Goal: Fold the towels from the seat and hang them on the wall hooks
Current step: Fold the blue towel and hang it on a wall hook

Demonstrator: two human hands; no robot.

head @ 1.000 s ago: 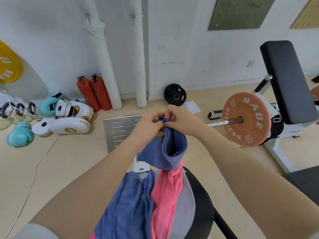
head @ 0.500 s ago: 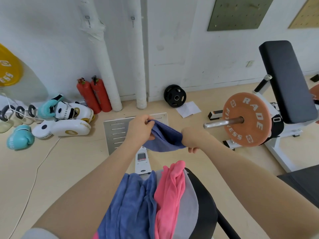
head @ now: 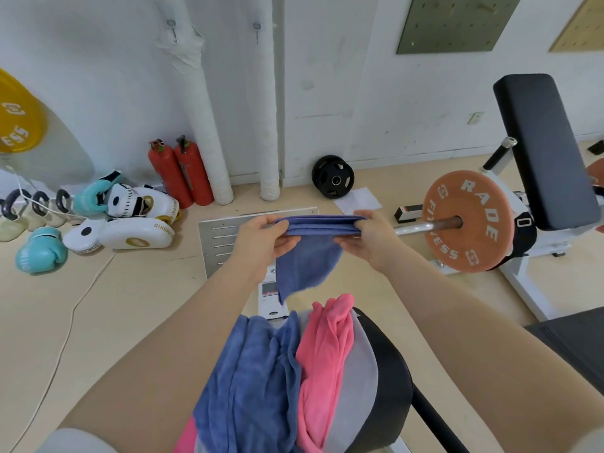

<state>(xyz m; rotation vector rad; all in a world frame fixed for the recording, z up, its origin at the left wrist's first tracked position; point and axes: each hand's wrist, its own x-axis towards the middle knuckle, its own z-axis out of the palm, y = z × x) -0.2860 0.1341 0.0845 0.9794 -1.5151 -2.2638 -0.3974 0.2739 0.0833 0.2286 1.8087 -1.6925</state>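
Head view. Held up over the floor, near the middle: a small blue towel (head: 307, 253), folded in layers along its top edge and stretched flat between both hands, the rest hanging down to a loose point.

Left hand (head: 261, 238): grasping the towel's left end, thumb on top, fingers curled beneath. Right hand (head: 366, 235): pinching the right end the same way, thumb over, fingers under. Both forearms reaching in from the near edge.

Below the hands, at the near centre: a round black seat (head: 389, 380) carrying the remaining pile. On it, left to right: a crumpled blue towel (head: 248, 380), a pink towel (head: 327, 361) and a grey towel (head: 359, 380), the three overlapping and touching, draped toward the near edge. More pink cloth showing at the pile's near-left edge.

On the floor beyond the held towel: a pale metal slotted plate (head: 222, 237) with a white scale-like device (head: 269, 295) just near of it, partly hidden by the hanging cloth.

Far left: teal boxing gloves (head: 41, 256), white punch pads (head: 127, 235), a yellow weight plate (head: 18, 122) leaning at the wall. Against the far wall: two red fire extinguishers (head: 179, 173) side by side, two white wrapped pipes (head: 209, 125), a small black weight plate (head: 332, 180), a sheet of paper (head: 358, 199) just right of it.

Right: an orange weight plate (head: 467, 220) on a steel bar, beside a black padded backrest (head: 542, 148). High on the wall: a green pegboard (head: 454, 22).
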